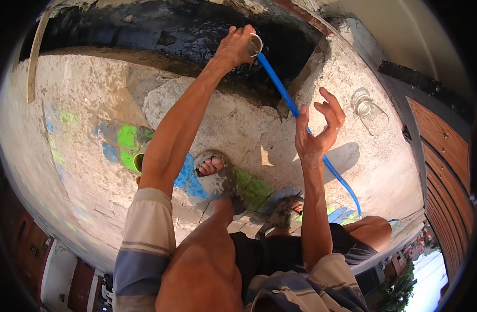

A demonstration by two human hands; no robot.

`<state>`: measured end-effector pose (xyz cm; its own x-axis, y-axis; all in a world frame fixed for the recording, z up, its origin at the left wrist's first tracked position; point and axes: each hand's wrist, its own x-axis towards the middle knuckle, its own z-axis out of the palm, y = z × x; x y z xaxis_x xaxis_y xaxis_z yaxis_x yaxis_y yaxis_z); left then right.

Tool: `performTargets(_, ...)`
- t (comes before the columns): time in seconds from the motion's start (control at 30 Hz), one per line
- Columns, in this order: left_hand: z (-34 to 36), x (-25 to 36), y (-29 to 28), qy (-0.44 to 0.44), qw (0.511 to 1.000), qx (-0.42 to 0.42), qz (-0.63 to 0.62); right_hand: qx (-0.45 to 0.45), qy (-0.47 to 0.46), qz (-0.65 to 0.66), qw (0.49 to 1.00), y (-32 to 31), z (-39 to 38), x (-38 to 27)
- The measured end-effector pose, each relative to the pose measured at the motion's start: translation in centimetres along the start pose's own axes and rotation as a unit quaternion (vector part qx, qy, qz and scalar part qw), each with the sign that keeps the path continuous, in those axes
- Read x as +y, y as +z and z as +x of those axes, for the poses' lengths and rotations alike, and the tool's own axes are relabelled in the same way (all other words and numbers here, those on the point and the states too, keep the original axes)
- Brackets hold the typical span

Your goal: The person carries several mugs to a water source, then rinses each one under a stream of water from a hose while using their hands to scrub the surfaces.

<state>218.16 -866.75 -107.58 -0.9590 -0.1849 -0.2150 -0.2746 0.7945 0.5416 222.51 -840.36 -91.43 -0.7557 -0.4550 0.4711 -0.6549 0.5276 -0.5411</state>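
My left hand reaches over the dark water of the ditch, its fingers wrapped round a small cup with a pale round rim. The end of a blue hose meets the cup's rim. From there the hose slants down past my right hand and on toward my right knee. Fingers spread and bent, my right hand is open above the concrete and grips nothing; the hose runs behind it. To its right, a clear drinking glass rests on the concrete.
A rough concrete edge borders the ditch. Green and blue paint patches mark the pavement near my sandalled feet. A yellow-green container is half hidden behind my left arm. Brown slatted boards stand at the right; a wooden strip lies far left.
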Motion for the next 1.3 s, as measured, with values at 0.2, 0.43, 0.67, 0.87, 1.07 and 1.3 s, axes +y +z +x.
performTargets(0.2, 0.1, -0.5, -0.5, 0.029, 0.999, -0.02, 0.011, -0.126, 0.038, 0.145, 0.981, 6.6, 0.6, -3.5)
performTargets(0.43, -4.0, -3.3, -5.1, 0.015, 0.999, 0.04, -0.018, -0.229, -0.053, 0.017, 0.972, 11.8, 3.3, -4.2)
performTargets(0.67, -9.2, -4.3, -12.8, 0.131, 0.989, 0.066, -0.025, -0.423, -0.258, -0.034, 0.868, 17.5, 8.9, -2.2)
performTargets(0.87, -14.4, -1.7, -10.3, -0.072, 0.744, 0.239, -0.62, -0.434, -0.051, 0.088, 0.895, 15.9, 11.5, -6.7)
performTargets(1.07, -12.1, -0.5, -10.8, -0.27, 0.499, 0.075, -0.82, -0.393, -0.229, 0.032, 0.89, 17.1, 13.2, -6.3)
performTargets(1.3, -12.0, -3.4, -11.1, -0.102, 0.666, 0.284, -0.682, -0.499, 0.106, 0.268, 0.818, 17.4, 11.8, -8.7)
